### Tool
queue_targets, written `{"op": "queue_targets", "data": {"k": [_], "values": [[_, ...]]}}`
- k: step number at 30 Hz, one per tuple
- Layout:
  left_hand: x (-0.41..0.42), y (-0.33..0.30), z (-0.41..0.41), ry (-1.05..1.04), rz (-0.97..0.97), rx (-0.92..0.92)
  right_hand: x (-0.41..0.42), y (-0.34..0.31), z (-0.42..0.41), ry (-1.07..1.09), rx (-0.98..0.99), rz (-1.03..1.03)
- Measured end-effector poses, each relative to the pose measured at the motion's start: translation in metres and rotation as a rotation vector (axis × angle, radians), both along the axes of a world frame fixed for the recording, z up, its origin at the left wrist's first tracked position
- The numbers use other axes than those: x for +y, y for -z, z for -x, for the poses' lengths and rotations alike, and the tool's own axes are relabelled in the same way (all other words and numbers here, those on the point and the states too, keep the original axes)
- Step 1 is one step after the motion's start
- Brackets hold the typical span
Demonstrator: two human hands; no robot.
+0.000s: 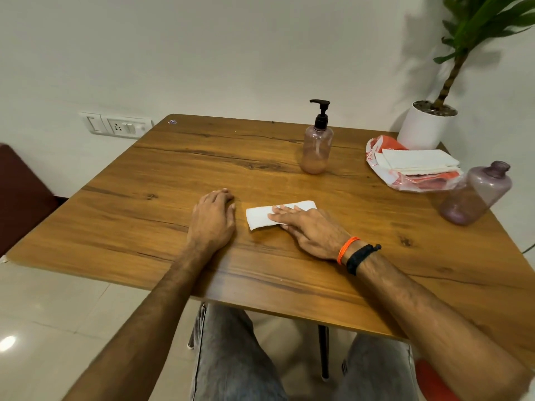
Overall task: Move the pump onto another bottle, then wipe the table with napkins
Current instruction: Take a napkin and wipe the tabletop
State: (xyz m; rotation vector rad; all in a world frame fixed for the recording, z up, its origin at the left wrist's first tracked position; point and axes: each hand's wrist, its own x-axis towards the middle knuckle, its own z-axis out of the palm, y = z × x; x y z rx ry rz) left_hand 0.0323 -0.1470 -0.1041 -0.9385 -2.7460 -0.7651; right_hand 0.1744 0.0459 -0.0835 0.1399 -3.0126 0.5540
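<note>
Wooden table: a square brown wood-grain table top [173, 175] fills most of the view, set against a pale wall.
Potted plant: a green leafy plant in a round white pot [424, 127] stands at the far right corner.
Napkin pack: a stack of folded white napkins [419, 162] lies on a torn red-and-clear plastic wrapper [405, 180], just in front of the pot.
Capless bottle: a translucent purple plastic bottle with an open neck [474, 195] stands near the right edge, touching the wrapper (the wide lens makes it look tilted).
Pump bottle: a translucent pink plastic bottle [317, 150] stands upright toward the far middle, with the black pump dispenser [321, 114] screwed on top.
Right hand: the right hand [312, 230], with orange and black bands at the wrist, lies palm down, fingers straight and close together, pressing on the napkin.
Left hand: the left hand [214, 218] rests on the table just beside the napkin, fingers loosely curled, holding nothing.
Napkin: a folded white paper napkin [260, 217] lies flat near the table's middle, partly under the right fingers.
</note>
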Motion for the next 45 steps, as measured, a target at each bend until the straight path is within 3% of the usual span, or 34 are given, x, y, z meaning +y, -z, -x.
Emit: {"op": "queue_targets", "data": {"k": [9,12,16,19,22,26,28,31,34,40,45], "values": [[-0.001,0.0,-0.001,0.005,-0.004,0.014,-0.011,-0.014,-0.032,-0.088,-0.065,-0.003],[-0.002,0.0,-0.001,0.016,-0.004,0.01,-0.009,-0.028,-0.031,-0.104,-0.186,0.329],[-0.001,-0.001,-0.003,0.008,-0.007,0.001,0.0,-0.045,-0.012,-0.008,-0.121,0.761],[-0.001,-0.001,-0.003,0.002,-0.006,0.004,0.012,-0.059,0.012,0.126,-0.1,0.873],[-0.001,-0.001,-0.002,0.015,-0.006,0.006,0.026,-0.068,0.041,0.235,0.012,0.706],[-0.002,0.002,0.001,0.028,-0.018,0.007,0.034,-0.07,0.071,0.257,0.231,0.028],[-0.003,0.003,0.002,0.029,-0.022,0.006,0.03,-0.065,0.075,0.12,0.215,-0.174],[-0.003,0.004,0.003,0.036,-0.031,-0.004,0.028,-0.045,0.076,0.01,0.042,-0.374],[-0.002,0.004,0.003,0.025,-0.025,-0.001,0.036,-0.031,0.074,-0.01,-0.101,-0.361],[0.0,0.001,0.0,0.002,-0.013,0.015,0.042,-0.017,0.071,0.021,-0.135,-0.134],[-0.001,0.0,-0.001,0.01,-0.015,0.01,0.049,-0.015,0.059,0.05,-0.121,-0.063]]}}
